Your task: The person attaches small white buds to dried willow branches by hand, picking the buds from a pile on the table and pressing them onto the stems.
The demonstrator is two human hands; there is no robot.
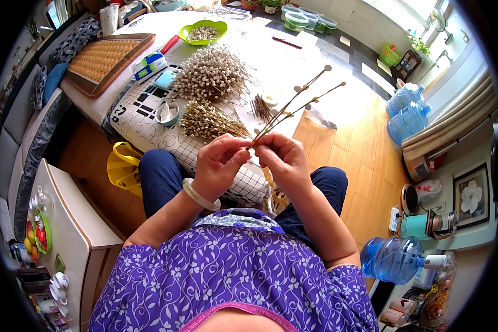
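Observation:
In front of my lap, my left hand (pixel 222 162) pinches the lower end of a thin brown stem. My right hand (pixel 285 162) grips the same forked budded stem (pixel 315 100) just beside it. Its two branches slant up to the right, with small buds and pale round tips. The fingertips hide the joint between them. Beyond my left hand lies a bundle of brown budded stems (pixel 207 118). Behind that is a larger bundle of stems with whitish round heads (pixel 213 72). A few short brown sticks (pixel 261 108) lie to its right.
A round container (pixel 167 113) stands on the patterned cloth, near a tissue pack (pixel 149 66). Farther back is a green bowl (pixel 225 26) of pale pieces. A yellow bag (pixel 123 166) is by my left knee; blue water bottles (pixel 406 113) stand right. A cabinet (pixel 80 207) is at left.

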